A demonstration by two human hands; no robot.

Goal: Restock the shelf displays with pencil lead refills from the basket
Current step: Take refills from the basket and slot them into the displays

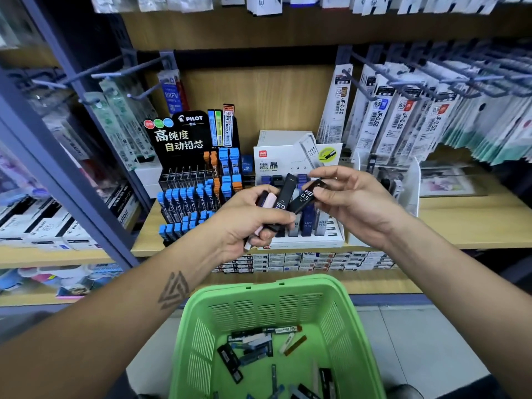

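Shelf displays: Pilot rack and white tray partly filled.
Basket: many refills left.
Left hand: fingers curled round several cases.
Right hand: fingertips pinching black HB case, not yet placed.

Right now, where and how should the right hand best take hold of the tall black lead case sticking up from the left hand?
Pinch the free upper end of the tall black lead case, coming from above right. It stands tilted, its lower part wrapped by the left hand; only the narrow top is exposed.
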